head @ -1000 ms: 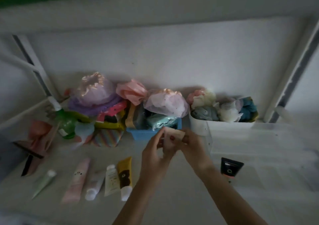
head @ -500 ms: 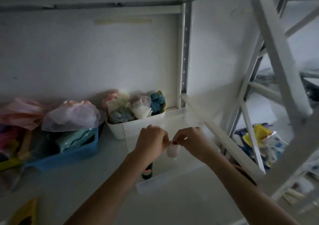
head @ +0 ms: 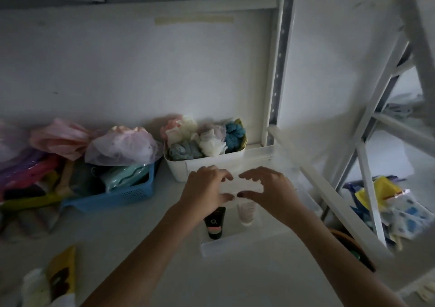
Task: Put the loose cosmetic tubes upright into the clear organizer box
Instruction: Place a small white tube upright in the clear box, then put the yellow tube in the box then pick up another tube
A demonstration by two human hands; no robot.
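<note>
Clear organizer box [head: 244, 242]: transparent, rectangular, standing on the white shelf surface [head: 146, 236] at centre right, its walls faint in the dim light; its far end lies near the white bin.

Contents, near end of the box:
- Black tube [head: 214, 223], upright, cap down, a pale ring mark and a pinkish band on its face; stands at the left side.
- Pale pink tube [head: 246, 212], upright, cap down, just beside the black one on its right; the two are close, contact cannot be told.

Left hand [head: 207, 189]: above the box, fingers spread and curved, empty, thumb tip over the black tube's top.
Right hand [head: 268, 190]: above the box, fingers spread and curved, empty, thumb tip just above the pale pink tube. The two thumbs nearly meet.

Loose tubes, lower left corner, well apart from the box:
- Yellow tube [head: 62, 271], lying flat, dark figure printed on it.
- White tube [head: 35, 288], lying beside it, blurred.

Surroundings:
- White bin [head: 202, 165] behind the box, filled with scrunchies in blue, cream and pink.
- Blue basket [head: 117, 196] to the left, holding teal and mixed items, with gauzy pink and lilac caps above it.
- White shelf upright [head: 279, 71] at the back right.
</note>
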